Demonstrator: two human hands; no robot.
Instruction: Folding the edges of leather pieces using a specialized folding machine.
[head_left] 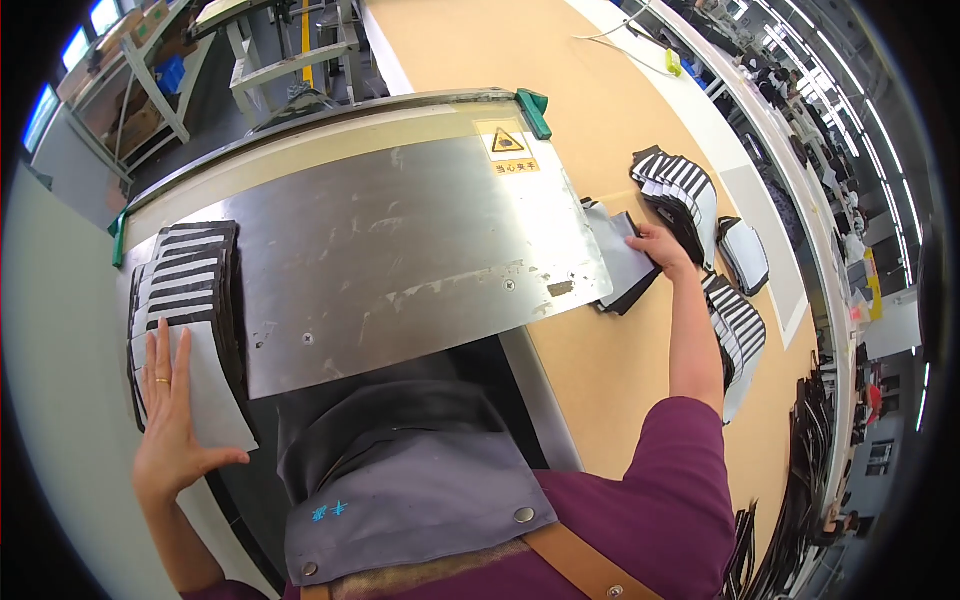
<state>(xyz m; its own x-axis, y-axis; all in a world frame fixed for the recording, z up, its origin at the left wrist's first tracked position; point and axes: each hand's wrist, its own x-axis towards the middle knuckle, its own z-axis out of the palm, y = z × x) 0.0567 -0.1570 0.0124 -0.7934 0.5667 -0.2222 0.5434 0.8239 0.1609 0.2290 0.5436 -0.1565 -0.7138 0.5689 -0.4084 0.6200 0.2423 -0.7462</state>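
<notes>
My left hand [178, 430] lies with its fingers spread on the pale top piece of a fanned stack of black-edged flat pieces [195, 272]. The stack rests at the left end of a shiny metal plate [400, 260], its layers showing as black and white stripes. On the right, my right hand [662, 248] is closed on the edge of a smaller stack of grey and black pieces [622, 250], its thumb side on top. That stack sits by the plate's right edge, and the fingers underneath are hidden.
Several fanned stacks [678, 195] of similar pieces lie on the tan tabletop [590, 370] to the right. A smaller stack [743, 255] is beside them. Dark strips [808, 440] hang along the table's far right edge. Green clamps [534, 114] sit at the plate's back corners.
</notes>
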